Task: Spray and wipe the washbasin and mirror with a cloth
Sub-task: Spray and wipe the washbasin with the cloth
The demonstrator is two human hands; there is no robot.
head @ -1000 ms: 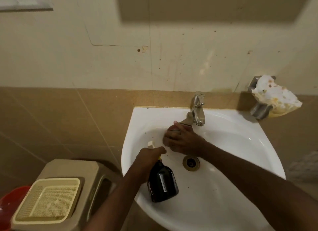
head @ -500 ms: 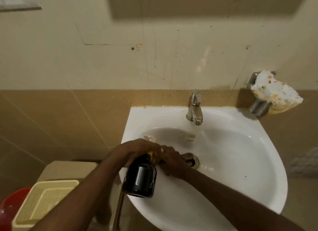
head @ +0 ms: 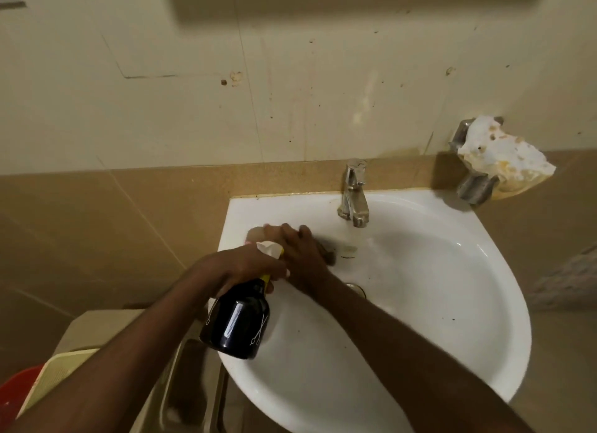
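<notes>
left hand [head: 245,264] grips scissor-marked spray bottle [head: 237,326]; right hand [head: 302,255] presses cloth [head: 255,234] flat-fingered on washbasin [head: 420,303].

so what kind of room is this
Most likely a bathroom or washroom. A white washbasin is fixed against the wall, a metal tap stands at its back edge, and the tiled wall runs behind and beside it.

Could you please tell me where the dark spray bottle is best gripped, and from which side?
Probably at the narrow yellow neck under the white head, where the left hand grips the spray bottle, coming from the side behind the nozzle. The neck is slim enough to wrap; the rounded, glossy body below is wider and looks slippery.
</notes>
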